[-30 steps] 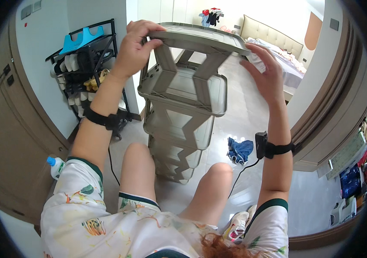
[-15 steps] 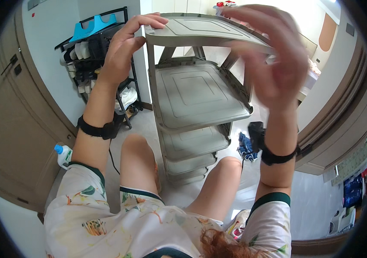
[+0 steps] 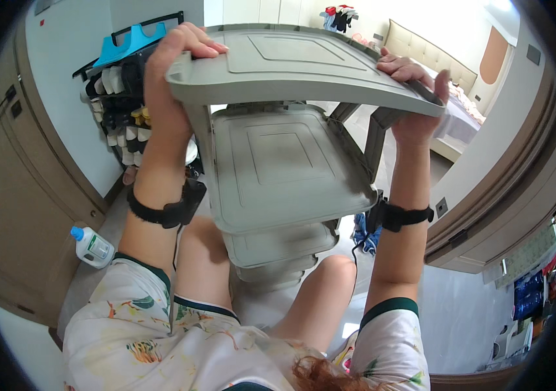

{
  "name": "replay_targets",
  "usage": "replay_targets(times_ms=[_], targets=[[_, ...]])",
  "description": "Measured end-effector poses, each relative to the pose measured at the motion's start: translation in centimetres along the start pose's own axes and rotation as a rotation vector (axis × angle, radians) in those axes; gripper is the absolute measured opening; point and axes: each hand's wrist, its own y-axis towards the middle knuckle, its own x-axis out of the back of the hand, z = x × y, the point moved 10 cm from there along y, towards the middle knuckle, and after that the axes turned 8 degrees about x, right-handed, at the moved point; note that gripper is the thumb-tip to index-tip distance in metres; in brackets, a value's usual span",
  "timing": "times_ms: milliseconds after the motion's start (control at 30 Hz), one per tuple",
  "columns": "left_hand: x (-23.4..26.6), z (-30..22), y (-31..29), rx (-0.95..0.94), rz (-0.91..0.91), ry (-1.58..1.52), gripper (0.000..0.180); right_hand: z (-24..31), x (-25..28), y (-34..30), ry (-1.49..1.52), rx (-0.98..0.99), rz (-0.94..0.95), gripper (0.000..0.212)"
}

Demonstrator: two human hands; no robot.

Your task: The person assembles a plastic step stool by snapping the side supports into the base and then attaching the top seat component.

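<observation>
A grey-green plastic shelf rack [image 3: 276, 166] with several stacked tiers stands upright between my knees. Its top tray [image 3: 297, 55] has a raised rim and is close to me. My left hand [image 3: 168, 68] grips the tray's left corner, fingers over the top and the rest of the hand down the side. On the right corner, my right hand [image 3: 412, 73] curls its fingers over the rim, with the palm below the edge. Support legs [image 3: 377, 137] join the top tray to the tier under it. The lowest tiers are partly hidden by those above.
To the left, a black shoe rack [image 3: 121, 107] holds several shoes, with a blue plastic stool [image 3: 131, 44] on top. A white bottle with a blue cap [image 3: 93, 249] stands by the brown door [image 3: 24, 195]. Blue cloth [image 3: 364, 234] lies on the floor at right; a bed [image 3: 450, 140] stands beyond.
My right hand, blurred above the rack before, has come down onto the tray's right corner. The top tray now appears larger and nearer. My left hand has stayed at its left corner.
</observation>
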Motion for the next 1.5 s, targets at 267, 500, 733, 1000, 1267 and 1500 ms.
replay_targets(times_ms=[267, 500, 733, 1000, 1267, 1500], targets=[[3.0, 0.2, 0.1, -0.031, 0.065, -0.125, 0.042, 1.2, -2.0, 0.1, -0.004, 0.097, 0.075, 0.076], [1.9, -2.2, -1.7, -0.475, 0.037, -0.031, 0.035, 0.9, -1.4, -0.1, 0.020, 0.070, 0.115, 0.074], [2.4, 3.5, 0.3, 0.198, -0.176, -0.274, 0.040, 0.7, -1.2, 0.0, 0.004, 0.018, -0.009, 0.071], [1.6, 1.3, 0.3, 0.133, -0.182, -0.363, 0.040, 0.9, -0.7, -0.1, 0.046, 0.033, 0.010, 0.074], [2.4, 0.6, 0.5, -0.022, -0.108, -0.248, 0.045, 0.9, -1.2, 0.0, 0.101, 0.022, 0.017, 0.074], [0.7, -0.4, -0.9, -0.007, 0.041, 0.146, 0.041, 0.5, -0.4, -0.7, -0.102, -0.093, -0.180, 0.072]])
